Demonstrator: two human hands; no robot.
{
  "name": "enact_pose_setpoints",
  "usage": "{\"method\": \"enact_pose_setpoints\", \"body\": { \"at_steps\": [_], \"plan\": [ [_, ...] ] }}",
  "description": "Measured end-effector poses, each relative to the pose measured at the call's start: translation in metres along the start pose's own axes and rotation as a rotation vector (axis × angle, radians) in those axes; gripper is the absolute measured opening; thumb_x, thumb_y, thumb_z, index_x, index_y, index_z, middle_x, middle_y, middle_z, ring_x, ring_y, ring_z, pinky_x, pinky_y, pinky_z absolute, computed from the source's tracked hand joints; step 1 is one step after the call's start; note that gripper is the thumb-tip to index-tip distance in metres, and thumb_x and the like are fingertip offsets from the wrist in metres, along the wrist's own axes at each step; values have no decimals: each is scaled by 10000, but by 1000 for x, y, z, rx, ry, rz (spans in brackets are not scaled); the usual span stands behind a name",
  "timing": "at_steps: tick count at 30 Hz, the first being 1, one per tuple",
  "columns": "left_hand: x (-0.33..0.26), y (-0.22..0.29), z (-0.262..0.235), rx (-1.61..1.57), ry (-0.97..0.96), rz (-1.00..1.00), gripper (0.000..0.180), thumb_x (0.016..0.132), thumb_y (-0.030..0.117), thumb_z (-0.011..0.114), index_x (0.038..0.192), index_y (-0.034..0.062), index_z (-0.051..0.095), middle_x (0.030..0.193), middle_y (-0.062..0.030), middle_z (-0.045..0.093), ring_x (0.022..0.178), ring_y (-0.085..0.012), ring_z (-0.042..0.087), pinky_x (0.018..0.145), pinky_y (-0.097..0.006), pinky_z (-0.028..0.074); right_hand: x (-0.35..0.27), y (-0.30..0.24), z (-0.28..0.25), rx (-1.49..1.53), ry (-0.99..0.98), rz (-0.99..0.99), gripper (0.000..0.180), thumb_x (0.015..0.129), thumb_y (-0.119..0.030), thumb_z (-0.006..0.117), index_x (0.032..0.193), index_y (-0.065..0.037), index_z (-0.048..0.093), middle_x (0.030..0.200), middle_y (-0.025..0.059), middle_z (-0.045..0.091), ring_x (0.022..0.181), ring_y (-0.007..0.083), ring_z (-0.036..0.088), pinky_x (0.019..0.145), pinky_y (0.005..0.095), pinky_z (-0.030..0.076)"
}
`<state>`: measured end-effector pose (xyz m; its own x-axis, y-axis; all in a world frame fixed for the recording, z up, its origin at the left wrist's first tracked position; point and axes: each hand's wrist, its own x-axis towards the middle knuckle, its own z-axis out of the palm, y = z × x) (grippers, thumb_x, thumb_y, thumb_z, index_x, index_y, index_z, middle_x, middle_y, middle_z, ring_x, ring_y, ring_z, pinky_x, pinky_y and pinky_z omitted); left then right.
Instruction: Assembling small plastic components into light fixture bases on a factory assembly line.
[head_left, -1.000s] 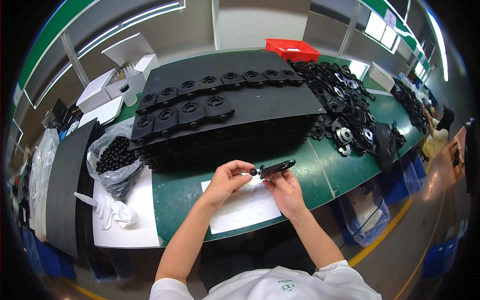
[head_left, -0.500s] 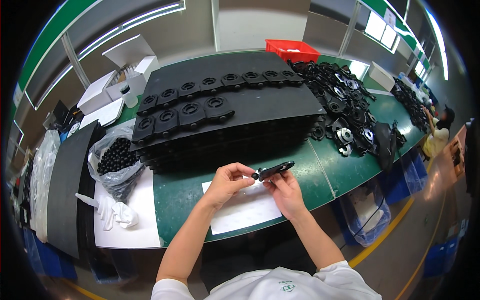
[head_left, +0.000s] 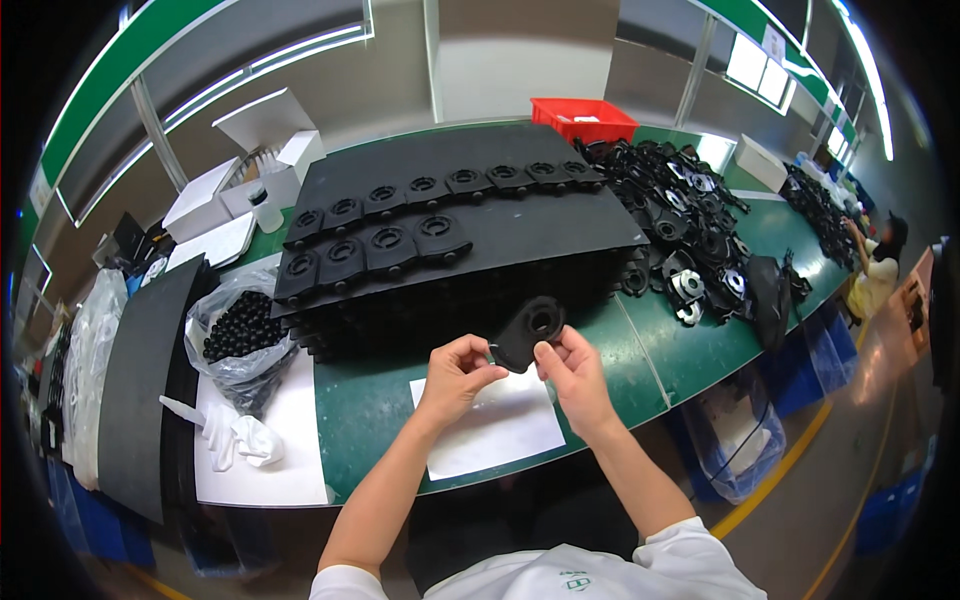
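Observation:
A flat black plastic part [head_left: 520, 342] with a ringed round hole at its wide end is held up over the bench. My right hand [head_left: 580, 385] grips it, thumb on its face beside the ring. My left hand [head_left: 455, 385] is closed in a pinch at the part's narrow left end; what sits between those fingertips is hidden. Below both hands lies a white sheet of paper [head_left: 495, 430]. Similar black parts [head_left: 387, 243] stand in two rows on a stack of black boards [head_left: 540, 225] just beyond.
To the left, a clear plastic bag [head_left: 235, 372] holds many small black balls, with a crumpled white glove [head_left: 258, 440] nearer. Loose black and silver parts [head_left: 690, 215] are heaped at right, before a red bin [head_left: 585, 120]. White boxes [head_left: 200, 200] stand far left. Another person [head_left: 880, 265] is at far right.
The black part has turned from nearly edge-on to showing its broad face and ring. A small black ball seen at my left fingertips before no longer shows. The view has shifted slightly.

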<state>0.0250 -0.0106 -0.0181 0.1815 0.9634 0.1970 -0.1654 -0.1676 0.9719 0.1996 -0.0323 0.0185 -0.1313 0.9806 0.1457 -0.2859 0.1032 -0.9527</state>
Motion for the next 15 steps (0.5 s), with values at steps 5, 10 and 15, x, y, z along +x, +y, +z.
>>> {"method": "enact_pose_setpoints", "body": {
  "at_steps": [5, 10, 15],
  "plan": [
    [3, 15, -8, -168, 64, -168, 208, 778, 64, 665, 966, 42, 579, 629, 55, 497, 513, -17, 386, 468, -171, 300, 42, -41, 18, -203, -59, -290, 175, 856, -14, 547, 1031, -10, 534, 815, -10, 592, 686, 7, 476, 580, 162, 364],
    [4, 24, -14, -586, 154, -432, 356, 866, 247, 594, 1124, 18, 504, 761, 8, 520, 585, -67, 409, 449, -174, 281, 102, -76, 20, -574, 67, -384, 313, 830, -87, 590, 1106, 14, 482, 710, 55, 598, 617, 92, 519, 569, 244, 413],
    [4, 15, -23, -750, 151, -479, 332, 796, 35, 526, 1122, -9, 484, 958, -113, 553, 775, -169, 520, 524, -206, 367, 151, -70, 10, -698, -29, -181, 335, 808, -171, 627, 1062, 46, 599, 806, 104, 652, 677, 146, 592, 635, 273, 468]
  ]
}}
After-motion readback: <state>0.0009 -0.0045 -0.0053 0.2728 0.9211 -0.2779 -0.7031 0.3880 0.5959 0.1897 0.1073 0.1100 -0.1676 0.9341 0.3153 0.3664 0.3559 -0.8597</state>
